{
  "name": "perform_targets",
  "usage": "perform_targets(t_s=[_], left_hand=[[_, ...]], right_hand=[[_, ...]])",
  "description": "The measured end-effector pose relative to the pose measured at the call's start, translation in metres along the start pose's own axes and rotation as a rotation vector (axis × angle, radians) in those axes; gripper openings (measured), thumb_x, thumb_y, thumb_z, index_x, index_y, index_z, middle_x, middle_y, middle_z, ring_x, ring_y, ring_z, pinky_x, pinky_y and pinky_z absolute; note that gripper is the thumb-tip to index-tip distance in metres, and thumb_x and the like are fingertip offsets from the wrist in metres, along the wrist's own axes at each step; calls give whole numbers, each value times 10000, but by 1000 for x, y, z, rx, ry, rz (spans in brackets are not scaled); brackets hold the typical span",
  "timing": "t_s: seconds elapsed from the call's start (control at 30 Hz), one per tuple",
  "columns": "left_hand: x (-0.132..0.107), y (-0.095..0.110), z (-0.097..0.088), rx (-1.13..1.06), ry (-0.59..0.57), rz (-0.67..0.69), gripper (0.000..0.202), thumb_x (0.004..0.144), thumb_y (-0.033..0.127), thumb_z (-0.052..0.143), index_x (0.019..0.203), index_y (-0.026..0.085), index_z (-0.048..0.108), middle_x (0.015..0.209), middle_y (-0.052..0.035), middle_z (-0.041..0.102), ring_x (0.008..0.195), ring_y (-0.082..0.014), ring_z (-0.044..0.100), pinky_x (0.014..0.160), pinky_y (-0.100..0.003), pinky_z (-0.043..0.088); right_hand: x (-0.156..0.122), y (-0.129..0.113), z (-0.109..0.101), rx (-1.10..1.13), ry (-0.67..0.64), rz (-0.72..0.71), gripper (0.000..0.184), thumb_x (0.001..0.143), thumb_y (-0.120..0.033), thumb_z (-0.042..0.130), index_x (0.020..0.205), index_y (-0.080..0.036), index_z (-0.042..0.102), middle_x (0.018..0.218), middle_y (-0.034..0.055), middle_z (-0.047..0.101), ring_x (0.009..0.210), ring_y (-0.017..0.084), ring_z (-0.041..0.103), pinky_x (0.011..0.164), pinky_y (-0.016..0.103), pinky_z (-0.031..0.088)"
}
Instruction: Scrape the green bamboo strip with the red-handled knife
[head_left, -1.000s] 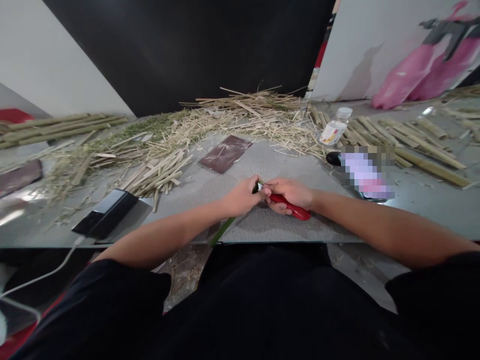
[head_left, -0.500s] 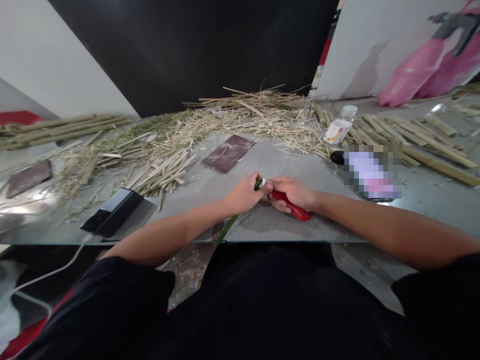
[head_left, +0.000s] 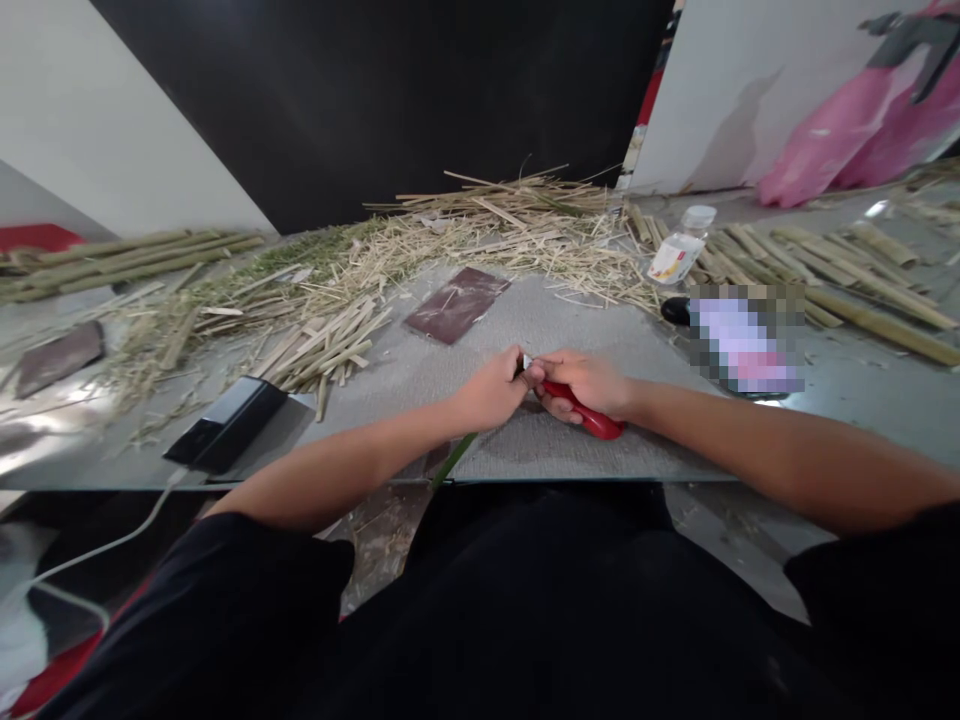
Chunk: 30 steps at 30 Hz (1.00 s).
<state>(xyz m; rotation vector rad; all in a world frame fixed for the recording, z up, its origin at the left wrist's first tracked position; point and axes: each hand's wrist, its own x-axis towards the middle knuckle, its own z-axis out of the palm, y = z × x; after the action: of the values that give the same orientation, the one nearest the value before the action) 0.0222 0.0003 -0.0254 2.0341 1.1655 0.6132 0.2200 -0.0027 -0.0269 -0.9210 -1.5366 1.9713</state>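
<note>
My left hand (head_left: 491,392) is closed around a thin green bamboo strip (head_left: 453,462) that runs back toward my body over the table edge. My right hand (head_left: 586,384) grips a red-handled knife (head_left: 592,420), its small blade tip (head_left: 527,362) pressed at the strip's top end, right against my left thumb. Both hands meet above a grey mat (head_left: 525,340) on the table.
A brown sandpaper sheet (head_left: 456,304) lies beyond the hands. Heaps of bamboo shavings (head_left: 480,235) and split sticks (head_left: 319,350) cover the back. A black power bank (head_left: 225,424) with white cable lies left. A plastic bottle (head_left: 679,253) and bamboo poles (head_left: 840,280) lie right.
The green strip's top end has sunk into my left fist, so less of it shows above the hand. The hands stay together in the same spot.
</note>
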Motion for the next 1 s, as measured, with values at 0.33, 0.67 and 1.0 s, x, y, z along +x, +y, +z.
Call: perform_targets(t_s=[0.33,0.67,1.0], left_hand=[[-2,1,-5,-1,1,22,395,1036,567,597,926,232,420,851,-2,559,785,-183,526,709,-331,406],[-3,2,-1,41,-8,-6,254,1104,421,471,933,239,426,849,-14,611,802,-201,579,706,-336,421],[-3,2,-6,67,-25,42,304,1042,479,589,971,230,429,915,-27,623,841,-205,581,750,-342,438]], right_hand=[[0,-3,-10,-9,-126,38,238,1007,-365,577,818,-232,519,480,-58,443,356,126,421,375,233,356],[3,3,-1,7,-14,-19,278,1032,-416,573,827,-237,515,497,-50,482,357,119,426,373,229,350],[0,-5,-12,-22,-175,47,292,1030,-410,575,810,-226,521,471,-61,428,355,118,412,377,227,347]])
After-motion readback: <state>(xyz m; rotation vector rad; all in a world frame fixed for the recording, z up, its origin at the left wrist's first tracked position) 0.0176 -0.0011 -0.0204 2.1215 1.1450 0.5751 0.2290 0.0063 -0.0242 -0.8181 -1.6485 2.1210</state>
